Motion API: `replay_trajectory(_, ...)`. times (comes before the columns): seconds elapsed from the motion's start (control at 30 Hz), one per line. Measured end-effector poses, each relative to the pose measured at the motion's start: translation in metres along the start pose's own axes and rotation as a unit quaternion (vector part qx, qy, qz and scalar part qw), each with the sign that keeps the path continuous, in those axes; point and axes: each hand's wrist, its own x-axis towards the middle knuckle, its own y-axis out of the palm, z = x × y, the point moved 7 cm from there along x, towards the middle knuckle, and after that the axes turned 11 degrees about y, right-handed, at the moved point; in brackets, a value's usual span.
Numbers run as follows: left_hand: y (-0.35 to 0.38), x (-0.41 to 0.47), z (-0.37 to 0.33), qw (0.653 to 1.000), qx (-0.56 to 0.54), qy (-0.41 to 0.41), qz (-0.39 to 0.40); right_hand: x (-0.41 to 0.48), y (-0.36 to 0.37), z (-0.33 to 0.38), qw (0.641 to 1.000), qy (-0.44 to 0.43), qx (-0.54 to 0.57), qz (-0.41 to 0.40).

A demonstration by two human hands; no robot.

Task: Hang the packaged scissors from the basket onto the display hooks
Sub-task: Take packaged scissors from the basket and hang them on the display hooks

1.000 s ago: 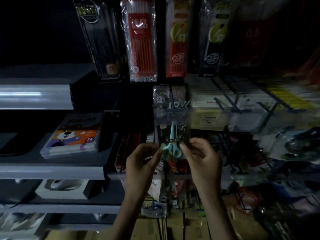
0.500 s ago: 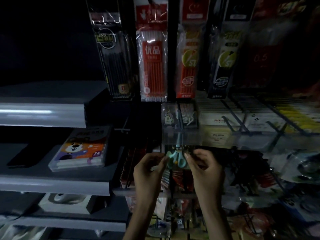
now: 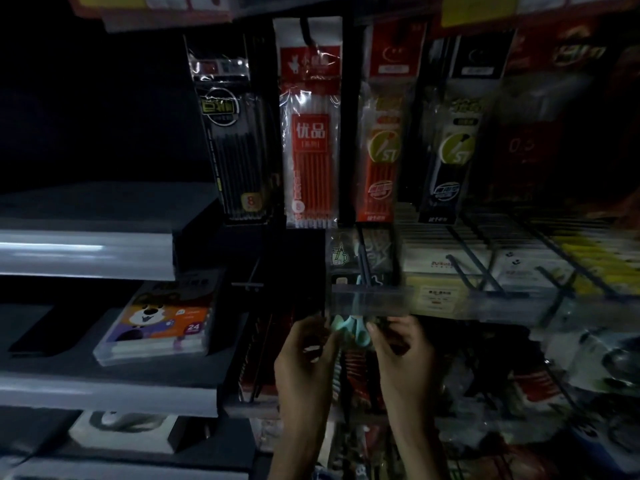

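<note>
- Two hands rise from the bottom of the view, close together, in front of a dim shop display.
- The left hand (image 3: 306,351) is curled, its fingertips pinched on the left edge of the packaged scissors (image 3: 350,328).
- The right hand (image 3: 401,344) is curled likewise, thumb and fingers closed on the pack's right edge.
- The pack is held upright between both hands; the mint-green scissor handles show between the fingertips, and the blade end points upward.
- The upper part of the pack sits behind a clear plastic label strip (image 3: 372,301), so its top and any hole in it are blurred; whether it is on a hook I cannot tell.
- Just above the strip, dark hook prongs (image 3: 363,261) stick out among small hanging packs.
- Left of the hands, a grey shelf (image 3: 104,389) carries a flat clear case with a cartoon dog and the number 24 (image 3: 157,323).
- Right of the hands, more wire hooks (image 3: 485,271) hold rows of white and yellow packs, blurred.
- Farther up, long refill packs hang side by side: a black pack (image 3: 235,147), a red-and-white pack (image 3: 311,143), an orange pack (image 3: 381,157) and a black-and-white pack (image 3: 453,157).
</note>
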Motion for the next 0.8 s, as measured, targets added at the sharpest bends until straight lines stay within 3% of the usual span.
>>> replay_trajectory(0.37, 0.011, 0.005, 0.015, 0.999, 0.033, 0.002, 0.024, -0.005, 0.014, -0.003, 0.996, -0.006, -0.079, 0.044)
replay_trajectory(0.8, 0.02, 0.009, 0.021, 0.999, 0.0, -0.011, 0.045, -0.006, 0.01, 0.015, 0.995, -0.008, -0.097, 0.003)
